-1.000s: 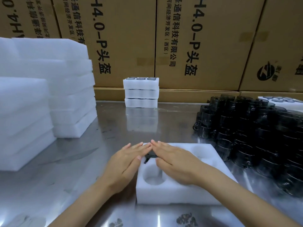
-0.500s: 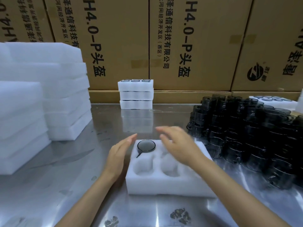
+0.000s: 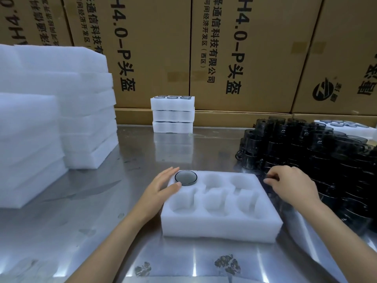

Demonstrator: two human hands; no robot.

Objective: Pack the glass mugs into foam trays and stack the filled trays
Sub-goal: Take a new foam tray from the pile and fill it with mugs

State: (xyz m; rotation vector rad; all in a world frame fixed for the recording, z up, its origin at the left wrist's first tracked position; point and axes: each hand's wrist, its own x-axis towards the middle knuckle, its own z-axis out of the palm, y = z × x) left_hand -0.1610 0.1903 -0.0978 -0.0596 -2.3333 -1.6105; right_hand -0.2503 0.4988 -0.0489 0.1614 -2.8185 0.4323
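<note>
- Near edge of the steel table (image 3: 85,217): white foam tray (image 3: 220,223), one dark glass mug (image 3: 185,177) in its far-left pocket.
- My left hand (image 3: 163,185) rests flat, fingers straight, against the tray's left corner.
- My right hand (image 3: 289,184) curls onto the heaped mugs (image 3: 318,152); grip hidden.
- Far edge: three filled trays (image 3: 173,115) stacked.

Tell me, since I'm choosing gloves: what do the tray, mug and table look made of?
Tray: white soft-looking foam, matte, with a fuzzy translucent edge. Mug in its far-left pocket: dark smoky glass, probably, with a glossy rim. Table: brushed metal, likely stainless, showing mirror-like reflections.
</note>
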